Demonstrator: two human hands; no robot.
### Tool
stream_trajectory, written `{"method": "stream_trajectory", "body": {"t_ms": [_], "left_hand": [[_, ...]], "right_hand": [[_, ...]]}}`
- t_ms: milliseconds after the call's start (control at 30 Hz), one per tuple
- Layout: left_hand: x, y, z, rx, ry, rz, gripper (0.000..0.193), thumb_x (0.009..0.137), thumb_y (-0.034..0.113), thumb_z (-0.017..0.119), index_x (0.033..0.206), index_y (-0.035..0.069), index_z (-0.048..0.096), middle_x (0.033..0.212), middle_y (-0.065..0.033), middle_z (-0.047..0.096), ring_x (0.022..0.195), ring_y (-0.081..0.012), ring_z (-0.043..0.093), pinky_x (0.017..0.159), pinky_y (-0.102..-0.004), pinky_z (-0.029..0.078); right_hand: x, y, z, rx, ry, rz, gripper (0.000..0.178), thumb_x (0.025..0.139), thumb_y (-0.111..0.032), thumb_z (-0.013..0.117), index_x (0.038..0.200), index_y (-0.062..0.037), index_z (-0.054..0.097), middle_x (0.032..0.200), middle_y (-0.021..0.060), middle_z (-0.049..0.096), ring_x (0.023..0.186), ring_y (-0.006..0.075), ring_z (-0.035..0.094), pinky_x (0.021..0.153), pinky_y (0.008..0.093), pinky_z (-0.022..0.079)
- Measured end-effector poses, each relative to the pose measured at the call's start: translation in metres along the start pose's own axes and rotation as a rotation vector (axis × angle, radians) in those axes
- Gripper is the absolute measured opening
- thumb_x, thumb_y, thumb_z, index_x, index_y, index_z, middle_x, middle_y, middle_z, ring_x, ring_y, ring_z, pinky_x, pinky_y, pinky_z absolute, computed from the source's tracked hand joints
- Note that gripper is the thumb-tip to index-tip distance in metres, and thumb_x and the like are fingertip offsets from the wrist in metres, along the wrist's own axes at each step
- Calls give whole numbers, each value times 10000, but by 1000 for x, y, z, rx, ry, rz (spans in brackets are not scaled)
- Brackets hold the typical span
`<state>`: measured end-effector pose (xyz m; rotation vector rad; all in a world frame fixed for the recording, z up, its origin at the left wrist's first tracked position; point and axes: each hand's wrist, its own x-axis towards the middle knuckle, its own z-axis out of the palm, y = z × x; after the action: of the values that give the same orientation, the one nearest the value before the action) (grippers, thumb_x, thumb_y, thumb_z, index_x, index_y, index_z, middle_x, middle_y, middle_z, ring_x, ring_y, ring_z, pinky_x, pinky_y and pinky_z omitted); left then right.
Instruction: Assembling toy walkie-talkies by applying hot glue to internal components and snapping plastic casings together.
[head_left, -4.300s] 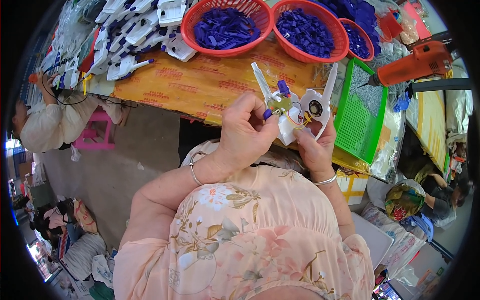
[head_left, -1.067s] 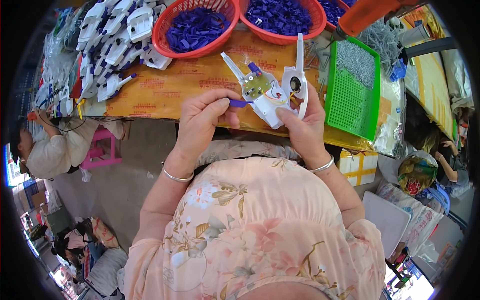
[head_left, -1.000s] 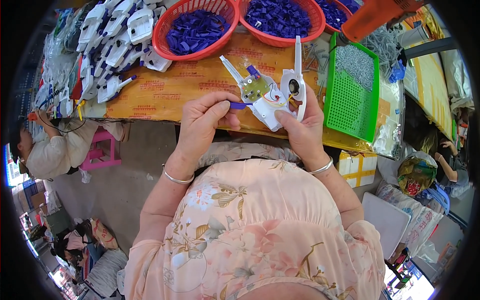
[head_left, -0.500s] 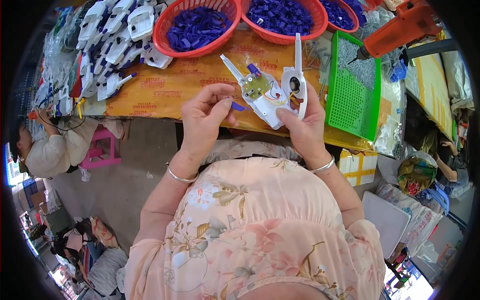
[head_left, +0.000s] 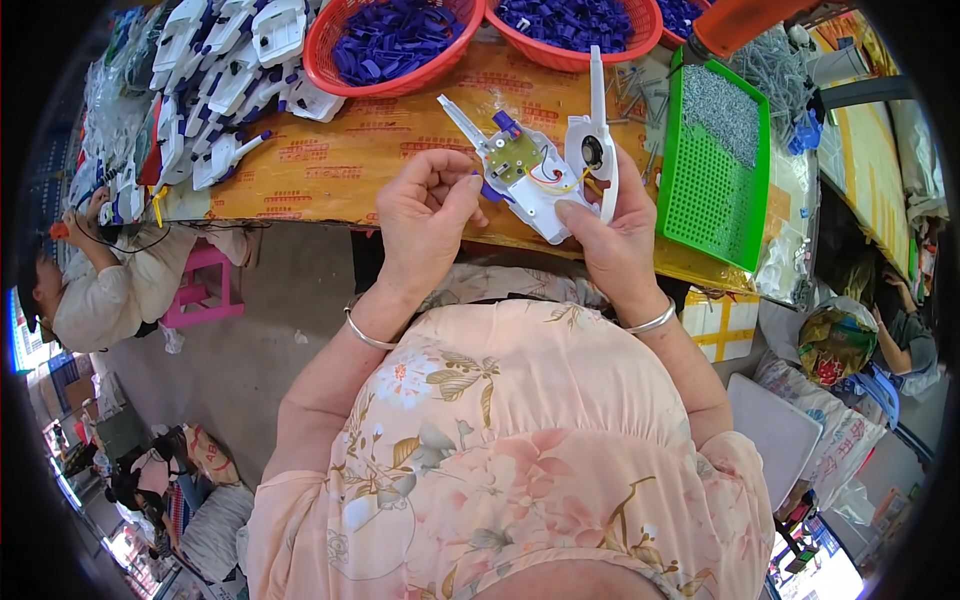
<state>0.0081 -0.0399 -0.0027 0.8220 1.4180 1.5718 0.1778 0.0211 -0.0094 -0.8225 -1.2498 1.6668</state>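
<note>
The person's right hand (head_left: 615, 235) is gripping a white plastic toy shell (head_left: 545, 190), thumb pressed over its lower edge, holding it up just above the near edge of the table (head_left: 340, 165). The shell is lying open in two smooth halves, each ending in a long thin white prong, and a small green circuit board (head_left: 513, 157) with red and yellow wires is sitting inside; the right half is showing a round dark opening. The left hand (head_left: 425, 215) is curling its fingers and pinching a small purple plastic piece (head_left: 490, 190) against the shell's left side.

The table is wearing a wrinkled orange-yellow printed covering. Behind the hands, two round red mesh baskets (head_left: 390, 45) are holding heaps of small purple plastic parts. To the right, a green perforated tray (head_left: 715, 190) is carrying a pile of tiny grey metal screws. At the left end, a stack of more white plastic shells (head_left: 225, 80) is lying in a loose heap. Both wrists are wearing thin silver bangles.
</note>
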Motion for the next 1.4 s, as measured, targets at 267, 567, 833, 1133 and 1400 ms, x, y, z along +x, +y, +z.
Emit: {"method": "stream_trajectory", "body": {"t_ms": [267,567,833,1133,1400], "left_hand": [[2,-2,1,36,-22,7,60,845,-18,583,898,-44,577,735,-37,601,578,-65,565,533,-204,486],[3,-2,0,60,-22,-13,62,836,-21,587,892,-47,592,730,-38,609,588,-61,567,540,-201,490],[4,-3,4,70,-19,-38,92,806,-29,617,888,-41,575,747,-41,618,615,-58,579,538,-197,505],[-2,-1,8,-3,14,35,121,792,-41,641,881,-26,562,751,-33,608,631,-59,577,562,-199,522],[-16,5,9,61,19,157,139,767,-73,664,862,-20,577,775,-10,579,646,-36,545,567,-175,460]], "right_hand": [[1,1,-1,19,-7,0,630,737,107,548,1333,-11,381,1186,58,545,1059,115,537,906,273,441],[1,4,-4,46,-10,9,640,728,111,554,1333,-9,381,1187,61,535,1039,125,548,874,273,465],[2,5,-4,93,11,-9,631,732,118,559,1326,-6,386,1186,67,534,1052,149,550,893,290,466],[3,3,-6,266,21,32,636,715,141,569,1309,-12,402,1182,85,542,1063,179,553,902,318,471],[-1,2,-13,401,-10,90,625,702,144,576,1283,-31,423,1206,114,529,1095,228,548,920,367,483]]}}
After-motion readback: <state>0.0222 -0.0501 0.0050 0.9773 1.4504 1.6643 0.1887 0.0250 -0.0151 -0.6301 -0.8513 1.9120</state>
